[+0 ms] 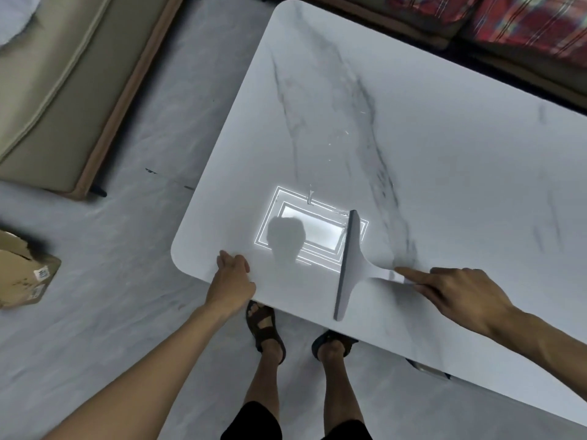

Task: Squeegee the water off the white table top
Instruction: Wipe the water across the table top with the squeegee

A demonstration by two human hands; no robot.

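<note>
A white marble-look table top (428, 138) with grey veins fills the right of the view. A white squeegee (349, 265) with a grey rubber blade lies flat on it near the front edge, blade pointing left. My right hand (451, 290) is shut on the squeegee's handle, index finger stretched along it. My left hand (233, 281) grips the table's front edge near the rounded corner. Small streaks and drops of water (336, 144) glint further back, and a little puddle (310, 198) sits beside a bright reflection of a ceiling light.
A beige sofa (54, 90) stands at the left. A torn cardboard box (22, 274) lies on the grey floor. A red patterned cushion (514, 20) is beyond the table's far edge. My sandalled feet (266, 328) stand under the front edge.
</note>
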